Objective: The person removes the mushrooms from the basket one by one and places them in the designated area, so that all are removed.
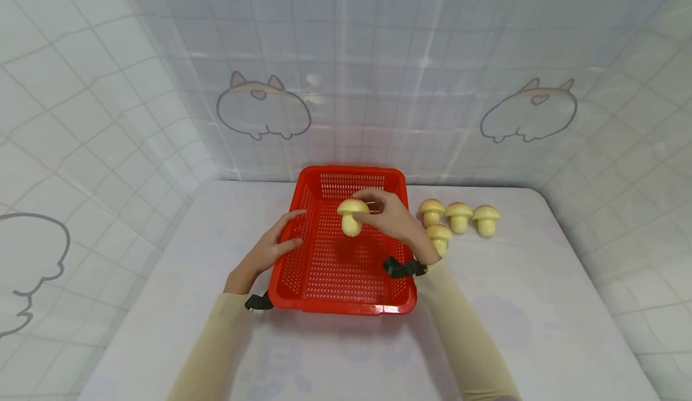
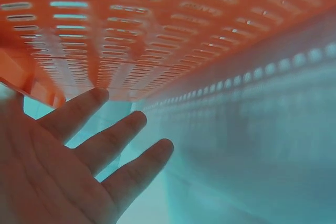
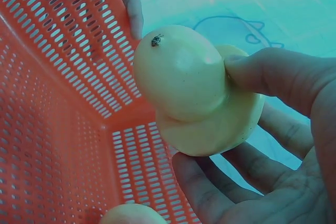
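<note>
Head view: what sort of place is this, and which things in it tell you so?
Likely a staged work booth: grid-patterned walls rise on three sides of a white table, and a red perforated plastic basket stands on it.

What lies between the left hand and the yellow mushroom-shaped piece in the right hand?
In the head view, the left wall and floor of the red perforated plastic basket.

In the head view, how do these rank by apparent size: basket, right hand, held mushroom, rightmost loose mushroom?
Largest to smallest:
1. Red basket
2. Right hand
3. Held mushroom and rightmost loose mushroom, unranked: the held one looks slightly bigger, but may just be nearer the camera.
</note>
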Motion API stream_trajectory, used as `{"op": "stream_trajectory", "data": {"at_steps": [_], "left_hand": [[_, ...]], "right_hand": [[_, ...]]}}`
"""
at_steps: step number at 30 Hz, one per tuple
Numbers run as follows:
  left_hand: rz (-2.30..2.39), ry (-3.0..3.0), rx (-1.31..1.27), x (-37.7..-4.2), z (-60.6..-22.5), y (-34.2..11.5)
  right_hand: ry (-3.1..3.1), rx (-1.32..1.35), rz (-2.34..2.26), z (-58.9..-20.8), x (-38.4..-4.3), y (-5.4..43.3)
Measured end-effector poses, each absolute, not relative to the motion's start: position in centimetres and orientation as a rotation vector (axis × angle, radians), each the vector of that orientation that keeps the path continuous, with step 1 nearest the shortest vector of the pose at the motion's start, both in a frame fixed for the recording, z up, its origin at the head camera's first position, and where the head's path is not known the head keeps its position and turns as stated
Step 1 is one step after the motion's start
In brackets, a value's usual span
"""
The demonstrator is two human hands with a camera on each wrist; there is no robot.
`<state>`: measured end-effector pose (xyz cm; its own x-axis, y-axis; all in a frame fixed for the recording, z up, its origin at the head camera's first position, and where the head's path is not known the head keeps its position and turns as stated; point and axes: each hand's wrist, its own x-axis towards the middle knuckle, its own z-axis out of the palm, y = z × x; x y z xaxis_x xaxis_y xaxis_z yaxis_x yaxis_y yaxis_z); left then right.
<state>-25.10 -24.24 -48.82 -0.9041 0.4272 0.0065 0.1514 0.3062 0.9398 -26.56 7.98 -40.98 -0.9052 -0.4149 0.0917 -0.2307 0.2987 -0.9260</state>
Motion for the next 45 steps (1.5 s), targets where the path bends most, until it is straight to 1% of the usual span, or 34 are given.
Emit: {"op": "stream_trajectory", "data": {"at_steps": [11, 26, 33, 41, 45], "left_hand": [[1.458, 2.52, 0.544, -25.3, -48.1, -25.1], [1.513, 2.432, 0.557, -25.1, -48.5, -24.9], [1.512, 2.421, 0.566, -25.1, -48.5, -24.9], [1.505, 2.412, 0.562, -25.3, -48.4, -25.1], [1.527, 2.407, 0.577, -25.4, -48.6, -25.4]], "right_hand": [[2.379, -0.56, -1.65, -41.6, -26.0, 8.7], [2.396, -0.53, -1.68, -41.9, -26.1, 9.9], [2.41, -0.559, -1.693, -41.8, -26.2, 10.6], [2.418, -0.445, -1.71, -41.1, -26.0, 11.7], [2.474, -0.468, -1.678, -40.9, -26.0, 12.3]]}}
